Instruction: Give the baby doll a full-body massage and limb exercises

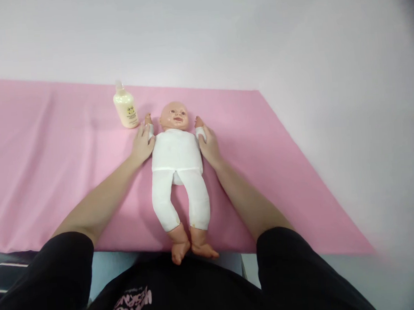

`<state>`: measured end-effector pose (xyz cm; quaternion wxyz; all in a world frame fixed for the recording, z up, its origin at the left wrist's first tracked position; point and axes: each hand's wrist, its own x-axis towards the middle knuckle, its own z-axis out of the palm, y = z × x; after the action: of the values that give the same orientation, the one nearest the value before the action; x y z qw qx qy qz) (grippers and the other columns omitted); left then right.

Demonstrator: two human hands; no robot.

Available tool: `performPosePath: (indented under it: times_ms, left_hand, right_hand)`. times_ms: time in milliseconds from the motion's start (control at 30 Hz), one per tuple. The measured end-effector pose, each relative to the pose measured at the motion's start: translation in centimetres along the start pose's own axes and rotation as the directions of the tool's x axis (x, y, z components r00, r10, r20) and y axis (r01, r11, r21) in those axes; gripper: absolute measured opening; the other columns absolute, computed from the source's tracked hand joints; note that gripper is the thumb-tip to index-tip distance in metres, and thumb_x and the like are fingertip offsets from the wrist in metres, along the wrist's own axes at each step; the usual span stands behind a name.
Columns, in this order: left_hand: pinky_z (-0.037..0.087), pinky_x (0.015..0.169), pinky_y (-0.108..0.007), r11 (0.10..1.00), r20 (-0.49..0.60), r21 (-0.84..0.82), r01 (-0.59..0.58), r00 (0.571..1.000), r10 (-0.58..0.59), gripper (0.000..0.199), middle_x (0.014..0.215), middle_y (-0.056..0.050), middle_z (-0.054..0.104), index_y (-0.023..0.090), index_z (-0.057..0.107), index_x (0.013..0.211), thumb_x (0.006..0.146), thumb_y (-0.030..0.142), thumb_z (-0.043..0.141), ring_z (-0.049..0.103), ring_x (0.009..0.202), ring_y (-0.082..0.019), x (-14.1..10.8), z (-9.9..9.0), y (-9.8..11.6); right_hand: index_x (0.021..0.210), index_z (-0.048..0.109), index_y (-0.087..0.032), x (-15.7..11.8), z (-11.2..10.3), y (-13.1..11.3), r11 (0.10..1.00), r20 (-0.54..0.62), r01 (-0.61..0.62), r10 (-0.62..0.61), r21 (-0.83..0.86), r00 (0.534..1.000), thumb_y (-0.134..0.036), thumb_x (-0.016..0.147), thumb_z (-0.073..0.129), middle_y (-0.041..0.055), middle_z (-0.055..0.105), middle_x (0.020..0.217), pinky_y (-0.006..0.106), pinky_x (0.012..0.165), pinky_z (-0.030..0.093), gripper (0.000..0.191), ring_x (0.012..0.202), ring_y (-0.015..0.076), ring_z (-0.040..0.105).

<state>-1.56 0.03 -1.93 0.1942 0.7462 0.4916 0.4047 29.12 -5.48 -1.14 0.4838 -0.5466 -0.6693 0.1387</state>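
Note:
A baby doll point(177, 150) with a bare plastic head and a white cloth body lies on its back, face up, its feet toward me. Both its arms are raised beside its head. My left hand point(143, 144) is closed around the doll's arm on the left side, thumb toward the doll's body. Around the other raised arm my right hand point(209, 146) is closed in the same way. Only the doll's small hands and part of its white sleeves show past my fingers. Just beyond my left hand stands a bottle of pale yellow lotion point(126, 108) with a clear cap.
A pink cloth point(254, 123) covers the table, with creases on the left. The doll's feet reach over the near edge. A white wall point(199, 37) rises behind and to the right. At the lower left lies a phone point(6, 276).

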Motion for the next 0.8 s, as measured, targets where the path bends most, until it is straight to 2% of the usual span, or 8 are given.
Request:
performPosePath:
  times_ms: [100, 300, 367, 467, 567, 667, 733, 800]
  left_hand:
    - [0.019, 0.128, -0.066, 0.999, -0.020, 0.000, 0.048, 0.999, -0.048, 0.069, 0.161, -0.018, 0.045, 0.019, 0.054, 0.150, 0.092, 0.055, 0.060, 0.034, 0.153, -0.044, 0.2, -0.1, 0.0]
    - [0.034, 0.121, -0.064, 0.993, 0.019, 0.100, 0.070, 0.997, -0.072, 0.064, 0.149, -0.023, 0.056, 0.010, 0.052, 0.150, 0.096, 0.043, 0.052, 0.050, 0.140, -0.043, 0.2, -0.2, 0.7]
    - [0.032, 0.122, -0.064, 0.996, 0.014, 0.062, 0.069, 0.997, -0.070, 0.063, 0.150, -0.022, 0.055, 0.013, 0.052, 0.150, 0.095, 0.044, 0.053, 0.050, 0.141, -0.042, 0.2, -0.3, 0.7]
    - [0.029, 0.125, -0.060, 0.995, -0.002, -0.097, 0.015, 1.000, -0.015, 0.068, 0.153, -0.020, 0.051, 0.017, 0.049, 0.149, 0.091, 0.050, 0.061, 0.045, 0.146, -0.039, 0.2, -0.3, 0.6]
    - [0.036, 0.123, -0.054, 0.962, -0.065, -0.273, -0.026, 0.998, 0.008, 0.082, 0.157, -0.020, 0.045, 0.020, 0.038, 0.153, 0.086, 0.057, 0.067, 0.045, 0.146, -0.035, 0.1, -0.5, 1.1]
    - [0.045, 0.116, -0.048, 0.924, -0.210, -0.367, -0.105, 0.977, 0.028, 0.087, 0.158, -0.019, 0.042, 0.023, 0.033, 0.154, 0.086, 0.065, 0.066, 0.051, 0.141, -0.032, -0.4, -0.8, 2.3]
    - [0.049, 0.111, -0.048, 0.916, -0.276, -0.354, -0.189, 0.957, 0.091, 0.074, 0.146, -0.017, 0.054, 0.023, 0.043, 0.146, 0.089, 0.065, 0.061, 0.059, 0.131, -0.031, -1.0, -1.0, 3.3]
    - [0.051, 0.106, -0.049, 0.916, -0.204, -0.279, -0.287, 0.950, 0.235, 0.057, 0.125, -0.014, 0.067, 0.022, 0.058, 0.129, 0.088, 0.062, 0.063, 0.066, 0.116, -0.030, -1.6, -1.3, 4.3]
  right_hand:
    - [0.143, 0.055, -0.020, 0.1, 0.2, -0.1, 0.997, -0.045, -0.078, 0.079, 0.011, 0.996, -0.052, 0.102, 0.042, 0.0115, 0.061, 0.139, 0.048, 0.122, 0.041, 0.054, 0.129, 0.0240, 0.057]
    - [0.115, 0.066, -0.017, 0.2, 0.6, 0.8, 0.974, -0.076, -0.227, 0.227, 0.008, 0.971, -0.057, 0.100, 0.041, 0.0103, 0.070, 0.111, 0.044, 0.108, 0.051, 0.050, 0.104, 0.0228, 0.066]
    - [0.118, 0.064, -0.016, 0.2, 0.7, 1.2, 0.967, -0.098, -0.254, 0.255, 0.029, 0.962, -0.058, 0.098, 0.044, 0.0113, 0.069, 0.114, 0.045, 0.108, 0.051, 0.051, 0.107, 0.0231, 0.065]
    - [0.130, 0.057, -0.016, 0.3, 0.9, 1.5, 0.963, -0.110, -0.245, 0.257, 0.108, 0.960, -0.060, 0.093, 0.051, 0.0145, 0.064, 0.130, 0.046, 0.112, 0.049, 0.057, 0.119, 0.0238, 0.061]
    - [0.145, 0.042, -0.017, 0.3, 1.0, 1.1, 0.972, -0.132, -0.146, 0.172, 0.186, 0.976, -0.060, 0.088, 0.057, 0.0171, 0.052, 0.146, 0.045, 0.116, 0.048, 0.073, 0.131, 0.0241, 0.056]
    - [0.154, 0.028, -0.020, -0.2, 0.7, 0.0, 0.977, -0.187, -0.006, 0.046, 0.213, 0.981, -0.060, 0.084, 0.063, 0.0175, 0.045, 0.151, 0.044, 0.112, 0.051, 0.088, 0.132, 0.0240, 0.056]
    - [0.151, 0.033, -0.021, -0.7, 0.4, -1.1, 0.976, -0.198, 0.090, -0.050, 0.197, 0.979, -0.058, 0.083, 0.063, 0.0156, 0.051, 0.144, 0.044, 0.110, 0.053, 0.083, 0.127, 0.0237, 0.059]
    - [0.138, 0.049, -0.020, -1.3, 0.0, -2.2, 0.965, -0.116, 0.217, -0.201, 0.147, 0.973, -0.057, 0.082, 0.063, 0.0129, 0.062, 0.129, 0.044, 0.107, 0.054, 0.068, 0.118, 0.0240, 0.063]
